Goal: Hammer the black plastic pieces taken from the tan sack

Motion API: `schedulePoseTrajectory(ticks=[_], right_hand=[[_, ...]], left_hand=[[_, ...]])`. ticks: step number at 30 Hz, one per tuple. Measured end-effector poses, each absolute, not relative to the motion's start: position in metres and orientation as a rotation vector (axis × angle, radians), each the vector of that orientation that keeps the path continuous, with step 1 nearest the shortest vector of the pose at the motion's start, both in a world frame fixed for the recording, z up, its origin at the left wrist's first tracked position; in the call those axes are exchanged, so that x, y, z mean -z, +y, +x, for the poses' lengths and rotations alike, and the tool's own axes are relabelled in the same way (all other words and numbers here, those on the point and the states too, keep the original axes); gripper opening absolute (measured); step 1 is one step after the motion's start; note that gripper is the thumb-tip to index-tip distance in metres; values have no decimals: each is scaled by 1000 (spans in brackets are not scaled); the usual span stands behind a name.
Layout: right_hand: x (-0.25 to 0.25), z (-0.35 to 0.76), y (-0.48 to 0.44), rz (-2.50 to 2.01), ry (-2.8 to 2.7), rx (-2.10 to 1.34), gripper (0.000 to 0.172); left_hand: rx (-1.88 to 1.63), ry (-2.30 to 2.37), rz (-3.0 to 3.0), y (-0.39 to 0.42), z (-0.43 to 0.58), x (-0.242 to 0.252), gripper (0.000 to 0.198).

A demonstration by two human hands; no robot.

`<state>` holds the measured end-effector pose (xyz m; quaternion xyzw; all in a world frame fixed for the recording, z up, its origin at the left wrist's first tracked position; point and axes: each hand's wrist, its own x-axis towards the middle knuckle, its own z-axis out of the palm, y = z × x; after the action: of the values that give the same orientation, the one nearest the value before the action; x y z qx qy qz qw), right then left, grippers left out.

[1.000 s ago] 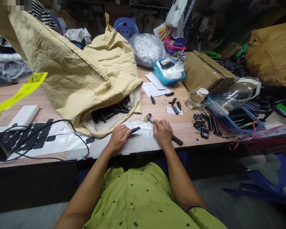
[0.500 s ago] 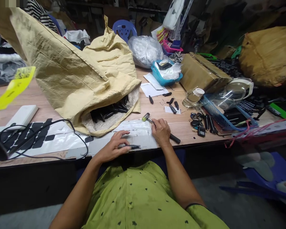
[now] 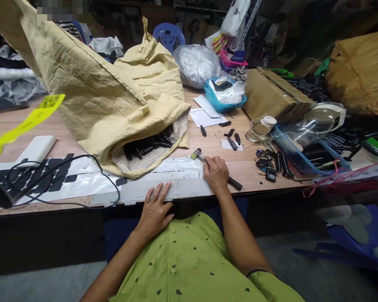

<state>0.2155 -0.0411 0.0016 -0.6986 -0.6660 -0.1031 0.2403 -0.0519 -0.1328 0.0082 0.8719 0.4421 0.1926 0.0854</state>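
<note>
My right hand (image 3: 216,174) is wrapped round the handle of a small hammer (image 3: 234,183), whose head lies toward the left over the taped grey board (image 3: 182,182). My left hand (image 3: 156,209) is at the table's front edge, fingers stretched out and apart, with nothing seen in it. Beyond it lies a beige sack (image 3: 113,109), its mouth facing me, and inside are several slim black pieces (image 3: 148,146). Loose black pieces (image 3: 232,143) lie past the hammer, beside white paper (image 3: 208,117).
Right of the hammer are a bunch of keys (image 3: 264,161), a glass jar (image 3: 261,129) and a blue basket (image 3: 311,157) with a clear jug in it. A cardboard box (image 3: 274,94) stands behind. At left, a black cable (image 3: 91,157) crosses a sheet of black stickers (image 3: 59,170).
My left hand has drawn back toward my body to the table edge, and the thin black piece at its fingers is out of sight. My right hand keeps its grip on the hammer.
</note>
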Motion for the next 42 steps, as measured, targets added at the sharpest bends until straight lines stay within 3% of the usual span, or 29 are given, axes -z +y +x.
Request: schedulePoseTrajectory(ticks=[5, 9, 13, 18, 26, 33, 37, 42], right_hand=[[0, 216, -40, -1898, -1824, 301, 31], [0, 215, -39, -1892, -1818, 302, 30], [-1, 213, -38, -1901, -1819, 293, 29], [-1, 210, -37, -1930, -1821, 277, 29], [0, 209, -37, -1944, -1819, 272, 30], [-2, 208, -38, -1939, -1820, 264, 29], [-3, 209, -39, -1943, -1809, 265, 30], [-3, 209, -40, -1930, -1820, 257, 30]], left_hand=[[-808, 1308, 2411, -103, -62, -23, 11], [-888, 1779, 2280, -39, -72, -39, 24], [-690, 2123, 2210, 13, -74, -50, 29], [-463, 2199, 2179, 33, -73, -52, 25], [-501, 2022, 2288, 27, -80, -50, 15], [-770, 1801, 2230, -1, -78, -57, 15], [-701, 1424, 2247, -16, -55, -47, 19], [-607, 1314, 2222, -16, -36, -30, 19]])
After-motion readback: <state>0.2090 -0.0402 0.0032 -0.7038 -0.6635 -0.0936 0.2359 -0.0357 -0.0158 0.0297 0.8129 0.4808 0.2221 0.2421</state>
